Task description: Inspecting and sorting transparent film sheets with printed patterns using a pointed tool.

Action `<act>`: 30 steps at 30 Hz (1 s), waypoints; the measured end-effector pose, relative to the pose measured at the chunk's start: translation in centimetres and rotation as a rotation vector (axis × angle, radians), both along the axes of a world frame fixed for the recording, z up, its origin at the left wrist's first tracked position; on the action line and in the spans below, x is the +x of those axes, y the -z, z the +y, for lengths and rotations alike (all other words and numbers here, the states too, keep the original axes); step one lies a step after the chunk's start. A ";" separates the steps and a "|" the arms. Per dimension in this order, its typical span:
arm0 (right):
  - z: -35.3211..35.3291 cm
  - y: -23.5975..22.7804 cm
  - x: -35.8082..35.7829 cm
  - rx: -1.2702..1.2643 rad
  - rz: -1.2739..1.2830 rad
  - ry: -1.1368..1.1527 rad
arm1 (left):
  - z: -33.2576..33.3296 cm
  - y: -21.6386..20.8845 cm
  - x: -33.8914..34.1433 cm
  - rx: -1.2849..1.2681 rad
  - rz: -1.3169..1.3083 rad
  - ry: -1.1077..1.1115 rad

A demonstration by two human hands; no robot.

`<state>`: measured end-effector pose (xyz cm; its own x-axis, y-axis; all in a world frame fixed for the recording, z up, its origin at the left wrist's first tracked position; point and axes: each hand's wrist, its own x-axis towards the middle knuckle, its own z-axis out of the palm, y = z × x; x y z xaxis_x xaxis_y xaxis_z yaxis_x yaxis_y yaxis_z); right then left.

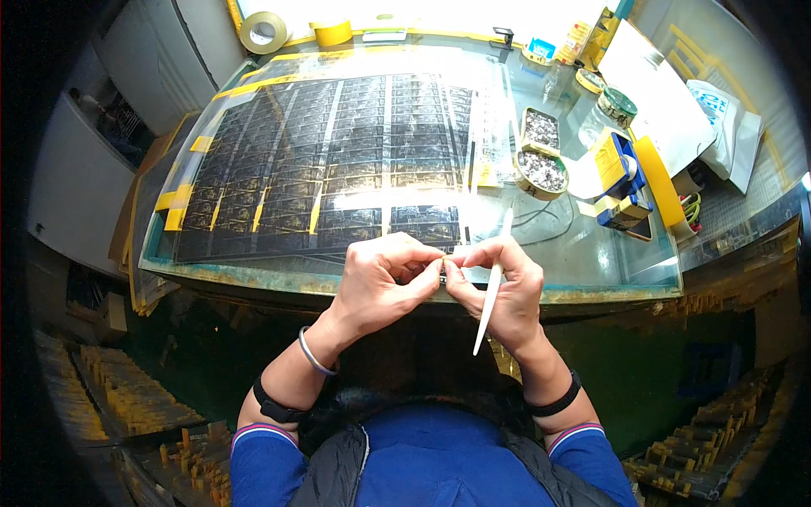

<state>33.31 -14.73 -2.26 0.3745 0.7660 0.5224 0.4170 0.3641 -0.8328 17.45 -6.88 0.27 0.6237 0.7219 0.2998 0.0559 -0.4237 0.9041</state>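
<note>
- Glass table (583, 269); dark sheet (331, 160) toward surface's left edge;
- green floor (638, 355) below;
- left hand (382, 277) pinched at near edge, contents unclear;
- right hand (514, 291) pinched, holding white stick (489, 306)

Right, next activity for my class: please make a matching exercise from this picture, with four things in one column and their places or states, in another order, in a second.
Things
1. Pale pointed stick
2. Grey bracelet
3. Yellow tape roll
4. Dark patterned sheet

Places or states
A. At the far edge of the glass-topped table
B. Held in the person's right hand
C. Lying flat, with yellow strips on it
D. Around the person's left wrist

Right pairs: 1-B, 2-D, 3-A, 4-C
</note>
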 end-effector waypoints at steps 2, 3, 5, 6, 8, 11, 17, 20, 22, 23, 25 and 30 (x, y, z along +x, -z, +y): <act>0.0 0.0 0.0 0.001 0.007 -0.007 | 0.0 0.0 0.0 -0.002 0.004 0.001; 0.0 -0.1 0.0 -0.004 -0.011 -0.001 | 0.1 0.1 0.0 -0.015 -0.010 0.007; 0.0 -0.2 -0.1 -0.007 -0.027 0.004 | 0.0 0.2 0.1 -0.025 -0.020 0.011; 0.0 -0.3 -0.1 0.013 -0.036 0.000 | 0.0 0.1 0.1 -0.033 -0.024 0.010; 0.1 -0.3 -0.2 0.035 -0.043 -0.002 | 0.0 0.2 0.1 -0.040 -0.028 0.011; 0.1 -0.2 -0.2 0.034 -0.042 -0.010 | 0.1 0.3 0.1 -0.009 -0.036 -0.003; 0.0 -0.4 -0.1 0.063 -0.105 0.004 | 0.2 0.2 -0.1 -0.040 0.002 0.023; 0.0 -0.5 -0.2 0.070 -0.105 0.003 | 0.2 0.4 -0.1 -0.055 0.005 0.027; 0.0 -0.5 -0.2 0.069 -0.102 0.003 | 0.2 0.5 0.0 -0.062 -0.043 0.024; 0.0 -0.5 -0.1 0.069 -0.101 0.005 | 0.2 0.4 0.0 -0.062 -0.043 0.026; 0.0 -0.4 0.0 0.083 -0.125 0.001 | 0.2 0.2 0.0 -0.079 -0.018 0.038; 0.0 -0.5 -0.1 0.095 -0.113 -0.006 | 0.2 0.4 -0.1 -0.183 -0.055 0.060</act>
